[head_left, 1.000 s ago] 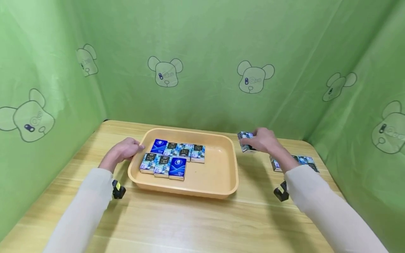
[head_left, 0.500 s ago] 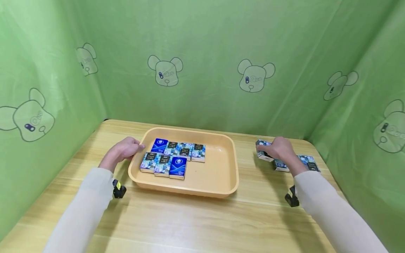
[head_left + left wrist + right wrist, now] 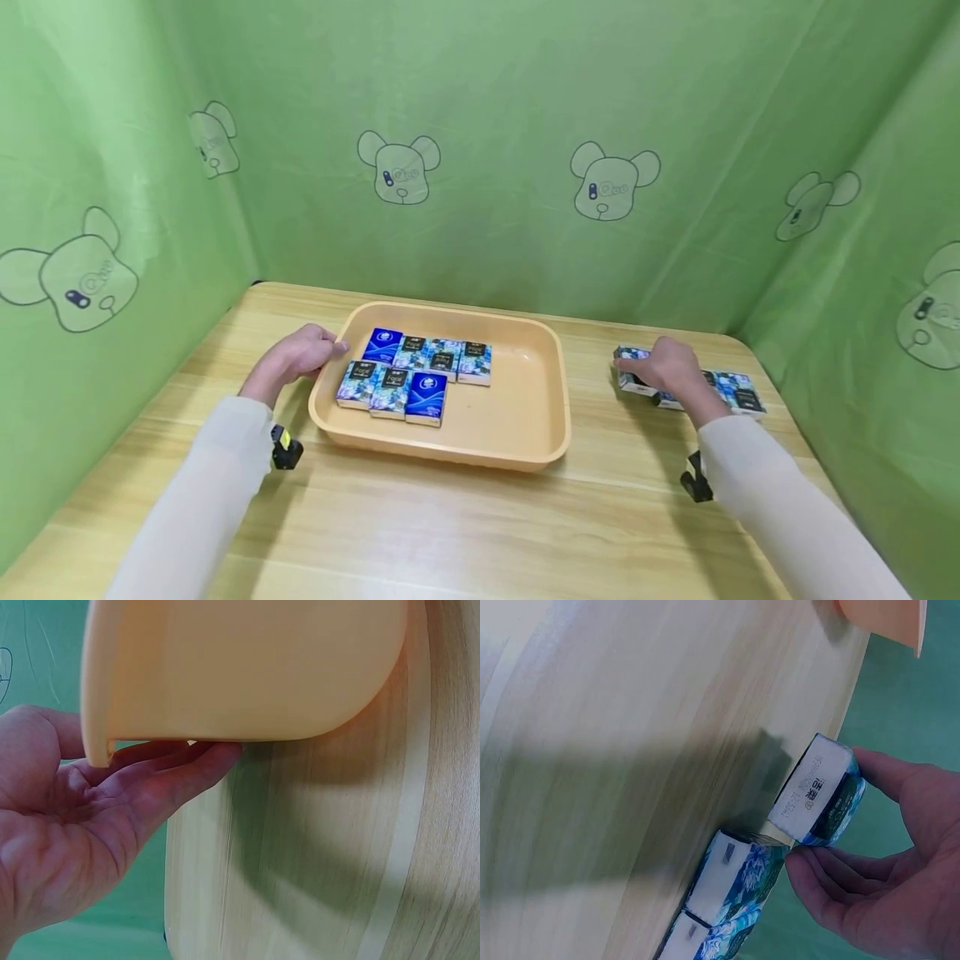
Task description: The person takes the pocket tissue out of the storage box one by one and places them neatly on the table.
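My left hand [image 3: 300, 352] grips the left rim of a peach plastic tray [image 3: 442, 453], thumb over the edge and fingers underneath, as the left wrist view shows. Inside the tray several tissue packs lie in two rows, some floral like this pack [image 3: 390, 392], others plain blue like this one [image 3: 427, 398]. Off to the right, my right hand [image 3: 670, 367] pinches a floral tissue pack [image 3: 814, 791] between thumb and fingers. That pack sits close to the left end of a short row of floral tissue packs [image 3: 731, 877], partly hidden by the hand in the head view.
A light wooden table [image 3: 420, 533] carries everything. Green curtains [image 3: 495, 242] with bear-head drawings hang close behind and on both sides. Between the tray and the row of packs lies a stretch of bare tabletop [image 3: 588, 400].
My right hand has carried the pinched tissue pack rightward and down, from beside the tray to the left end of the row. The left hand keeps its grip on the tray.
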The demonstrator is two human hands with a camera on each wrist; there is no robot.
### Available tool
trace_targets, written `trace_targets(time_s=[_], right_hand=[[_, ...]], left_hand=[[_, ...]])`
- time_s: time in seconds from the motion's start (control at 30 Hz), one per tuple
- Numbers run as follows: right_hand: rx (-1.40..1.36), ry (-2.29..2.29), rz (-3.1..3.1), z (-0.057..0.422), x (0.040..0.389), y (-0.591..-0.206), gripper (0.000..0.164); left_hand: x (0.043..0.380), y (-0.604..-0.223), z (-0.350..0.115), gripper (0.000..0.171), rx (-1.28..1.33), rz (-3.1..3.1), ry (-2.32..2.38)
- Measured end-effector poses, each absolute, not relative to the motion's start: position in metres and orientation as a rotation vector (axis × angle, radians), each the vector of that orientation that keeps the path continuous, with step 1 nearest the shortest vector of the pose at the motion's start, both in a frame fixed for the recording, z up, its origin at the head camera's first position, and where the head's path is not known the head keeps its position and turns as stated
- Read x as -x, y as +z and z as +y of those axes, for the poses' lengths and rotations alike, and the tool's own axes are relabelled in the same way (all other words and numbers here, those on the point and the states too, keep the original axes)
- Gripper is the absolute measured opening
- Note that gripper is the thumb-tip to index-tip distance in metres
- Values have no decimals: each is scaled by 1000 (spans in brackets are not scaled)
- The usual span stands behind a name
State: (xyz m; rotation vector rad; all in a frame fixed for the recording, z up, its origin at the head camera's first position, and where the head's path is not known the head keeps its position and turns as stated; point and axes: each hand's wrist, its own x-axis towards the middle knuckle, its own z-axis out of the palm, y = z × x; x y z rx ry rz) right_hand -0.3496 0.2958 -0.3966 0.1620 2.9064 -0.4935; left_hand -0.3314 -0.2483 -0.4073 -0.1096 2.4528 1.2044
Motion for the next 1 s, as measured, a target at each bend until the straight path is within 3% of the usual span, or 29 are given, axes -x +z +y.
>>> trace_targets(time_s=[1.0], right_hand=[[-164,-426,2900,299,349,-410,53]], left_hand=[[332,-408,-247,40,114,2450,1202]])
